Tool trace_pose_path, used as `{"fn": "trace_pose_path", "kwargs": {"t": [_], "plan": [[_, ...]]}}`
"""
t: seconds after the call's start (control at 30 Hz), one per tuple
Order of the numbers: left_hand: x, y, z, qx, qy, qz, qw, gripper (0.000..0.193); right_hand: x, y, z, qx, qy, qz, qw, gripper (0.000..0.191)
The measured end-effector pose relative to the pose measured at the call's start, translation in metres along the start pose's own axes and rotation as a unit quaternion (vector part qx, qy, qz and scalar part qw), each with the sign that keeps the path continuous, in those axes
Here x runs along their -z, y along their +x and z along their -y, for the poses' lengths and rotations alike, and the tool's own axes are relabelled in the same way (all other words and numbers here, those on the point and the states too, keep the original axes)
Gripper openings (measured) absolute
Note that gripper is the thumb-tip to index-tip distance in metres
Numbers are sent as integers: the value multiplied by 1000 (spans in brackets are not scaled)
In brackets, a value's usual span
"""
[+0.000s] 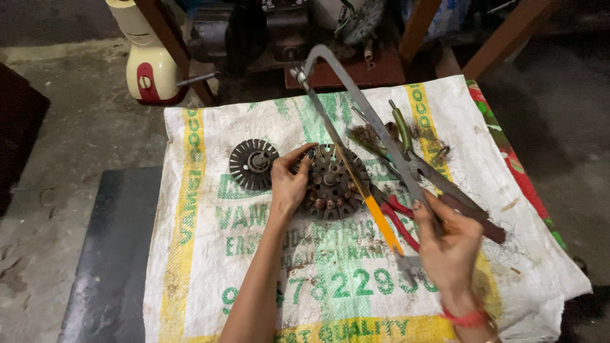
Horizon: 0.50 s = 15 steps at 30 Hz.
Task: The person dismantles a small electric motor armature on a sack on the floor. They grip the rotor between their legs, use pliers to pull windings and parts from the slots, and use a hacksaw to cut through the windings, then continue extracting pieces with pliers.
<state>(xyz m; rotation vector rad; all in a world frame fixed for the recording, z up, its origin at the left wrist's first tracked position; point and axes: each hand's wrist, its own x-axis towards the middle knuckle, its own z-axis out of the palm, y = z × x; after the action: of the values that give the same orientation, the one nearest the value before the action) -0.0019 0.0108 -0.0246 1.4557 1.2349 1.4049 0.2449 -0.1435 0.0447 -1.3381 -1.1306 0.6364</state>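
Observation:
A round, dark, slotted motor core [330, 184] lies on a white printed woven sack [210, 222]. My left hand [289, 184] grips its left rim, fingers curled over the edge. My right hand [448, 244] holds the handle of a grey-framed hacksaw [356, 101]. Its blade, yellow toward the handle, runs diagonally across the core's right side. A second, smaller dark slotted disc [253, 164] sits just left of my left hand.
Red-handled pliers [399, 216], a green-handled tool [401, 127] and a tuft of fine wire [367, 134] lie right of the core. A cream and red appliance [149, 67] and dark machinery [254, 32] stand behind the sack. A black slab [111, 254] borders it on the left.

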Motion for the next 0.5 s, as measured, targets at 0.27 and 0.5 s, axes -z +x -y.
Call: {"fn": "trace_pose_path", "kwargs": {"t": [0.27,0.5], "plan": [[0,2,-1,59,25,-7,998,33,5,2,-3,-8,16,-7,1000,30],[3,-1,-12,84,45,-15,995,34,21,-9,-3,-10,-38,-15,999,32]]}}
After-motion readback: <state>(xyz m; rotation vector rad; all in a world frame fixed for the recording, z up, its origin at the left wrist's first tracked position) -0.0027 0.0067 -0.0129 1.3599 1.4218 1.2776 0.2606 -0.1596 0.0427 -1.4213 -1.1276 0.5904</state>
